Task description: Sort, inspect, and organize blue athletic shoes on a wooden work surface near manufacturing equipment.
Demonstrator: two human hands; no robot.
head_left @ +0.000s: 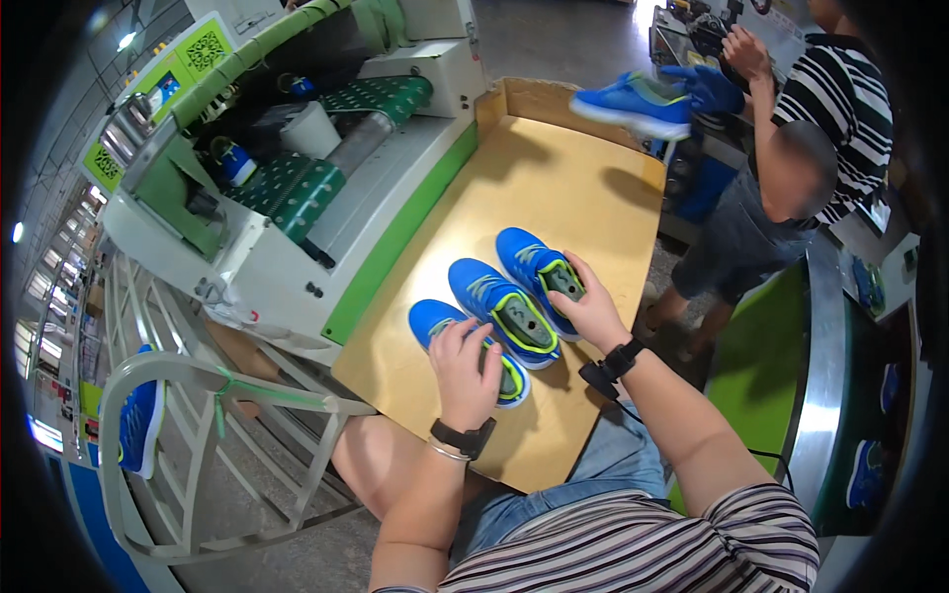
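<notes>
Had three blue shoes side by side over the middle of the wooden tabletop (pixel 573 193), toes toward its left edge: left shoe (pixel 427 318), middle shoe (pixel 482 292), right shoe (pixel 520 259). Rested the left hand (pixel 465 381) over the left shoe, at the tabletop's middle, with fingers bent and moderately spread across the laces and opening; could not tell a real grip from a light touch. Held the right shoe by the collar in the right hand (pixel 596 311), nearer the tabletop's right edge, with thumb over the opening and fingers drawn narrow around the outer side; could not tell its sole as lifted or resting on the tabletop. Seemed to have the middle shoe free of both hands.

Risked knocking the middle shoe askew with the left fingertips, close to its side wall, or with any twist of the right shoe, crowded against it on the tabletop. Might have dragged the left shoe toward the tabletop's near edge by hooking a finger in its collar. Could also have caught the black gadget (pixel 598 381) below the right wristband (pixel 623 358) on the tabletop's right edge. Saw another blue shoe (pixel 633 107) in a co-worker's gloved hand (pixel 717 91) at the tabletop's far right corner; could have had that pair-mate lookalike dropped onto the tabletop through a loose hold.
</notes>
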